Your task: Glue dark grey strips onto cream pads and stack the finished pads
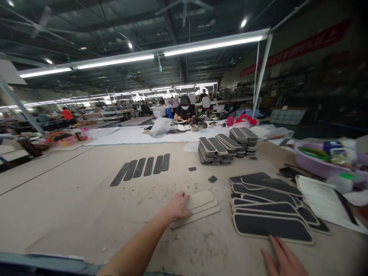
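Observation:
In the head view, my left hand (179, 207) is at the left end of a small fanned stack of pale, rounded panels (202, 200), its fingers curled on them. To the right lies an overlapping pile of dark grey panels with beige borders (267, 189). At the near edge of the front dark panel (271, 226), my right hand (283, 258) touches with its fingertips, fingers stretched and thumb apart. Part of the right hand falls outside the picture.
A row of several narrow dark strips (148, 166) lies on the left of the table (77, 199). Stacked bordered panels (221, 147) stand behind. Two small dark scraps (212, 179) lie nearby. A purple basin (313, 159) and a paper sheet (322, 197) are at right. Another person (184, 109) sits opposite.

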